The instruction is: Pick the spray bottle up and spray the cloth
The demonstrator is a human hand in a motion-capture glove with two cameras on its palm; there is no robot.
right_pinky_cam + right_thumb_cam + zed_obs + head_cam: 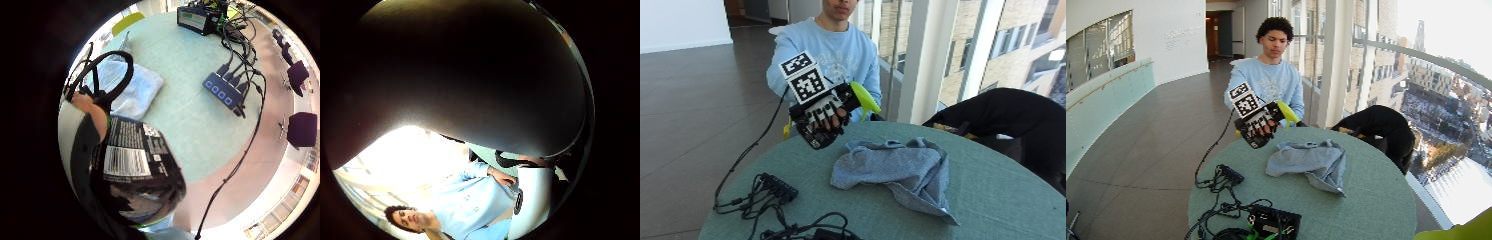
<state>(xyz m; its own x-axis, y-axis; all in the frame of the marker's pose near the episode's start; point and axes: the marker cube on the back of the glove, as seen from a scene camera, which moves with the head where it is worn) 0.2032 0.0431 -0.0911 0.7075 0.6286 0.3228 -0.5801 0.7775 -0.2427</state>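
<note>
- I sit at a round bench (1013,200) with a green top, beside tall windows in a long hall with a dark floor.
- My gloved right hand (823,116) is raised off the bench at its near edge, in front of my chest, fingers curled round the spray bottle (840,107).
- The bottle is dark-bodied with a yellow-green spray head (864,97); it lies tilted in my grasp, the head on the side of my hand toward the windows. In the little-finger-side palm view its barcoded label (127,160) sits close against the palm.
- The cloth (896,172), a crumpled blue-grey rag, lies on the bench below my hand and a little further out, well clear of the bottle.
- To the other side of my hand, nearer the bench edge, sit a black multi-port hub (776,186) and loose black cables (806,227).
- My bare hand does not show clearly, so I leave it out.
- As I judge it, the pick-up is done and the spraying is in hand but not begun: I see no mist or wet patch.
- Next I would need to turn the nozzle down toward the cloth, bring a finger onto the trigger, and squeeze; I cannot tell whether a finger rests on it now.
</note>
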